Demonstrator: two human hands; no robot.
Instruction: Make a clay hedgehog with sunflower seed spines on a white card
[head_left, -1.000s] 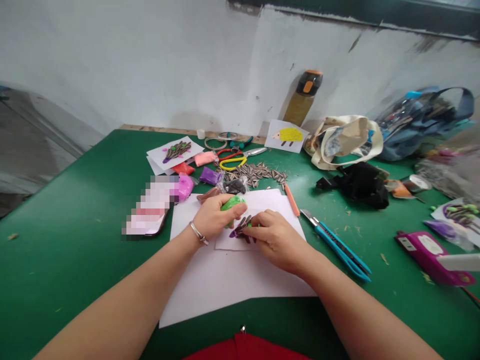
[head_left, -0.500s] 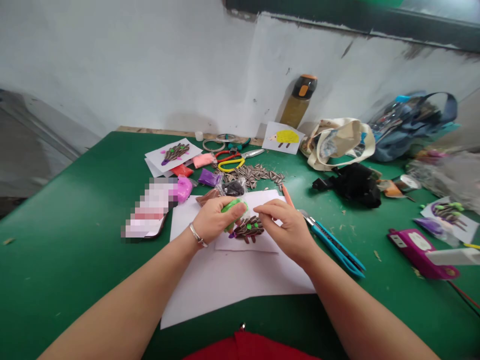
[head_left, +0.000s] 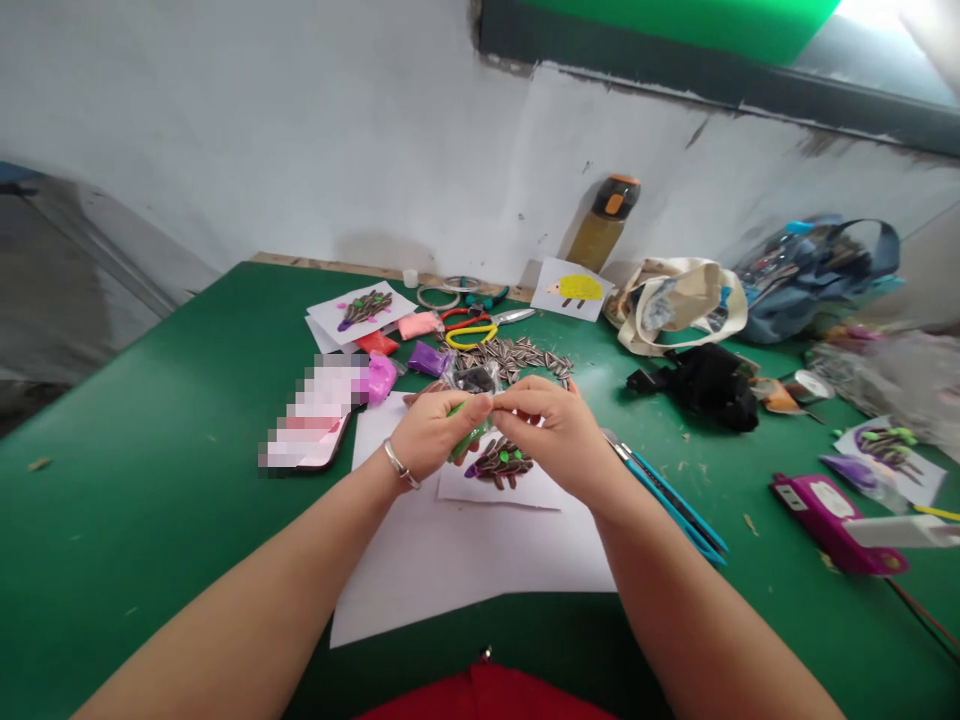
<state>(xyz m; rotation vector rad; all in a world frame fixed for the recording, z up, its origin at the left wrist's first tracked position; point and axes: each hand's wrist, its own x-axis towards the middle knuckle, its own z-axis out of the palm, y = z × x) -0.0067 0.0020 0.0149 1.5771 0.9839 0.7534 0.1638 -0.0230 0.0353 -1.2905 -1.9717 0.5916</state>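
Note:
My left hand (head_left: 426,438) is closed around a packet of bright green modelling clay (head_left: 466,442), the thumb pressed along its top. The fingertips of my right hand (head_left: 553,428) meet in a pinch right at the left thumb tip; whatever is between them is too small to make out. Below both hands lies a card with a hedgehog picture (head_left: 501,464) made of sunflower seeds, with green dots and a purple snout. The card rests on larger white paper (head_left: 465,560). Just beyond the hands are a bag of black clay (head_left: 477,378) and loose sunflower seeds (head_left: 517,355).
Left of the paper lies a phone (head_left: 311,420) beside pink clay (head_left: 380,378). Scissors (head_left: 474,336) and a purple clay packet (head_left: 429,358) are behind. Right of my hand are blue tweezers (head_left: 675,500), a black cloth-like item (head_left: 709,385) and a magenta power strip (head_left: 840,525). A bottle (head_left: 604,222) stands by the wall.
My right hand has moved left, so its pinched fingertips now meet the left thumb and the green packet. The left hand keeps its hold. The camera view has tilted up slightly.

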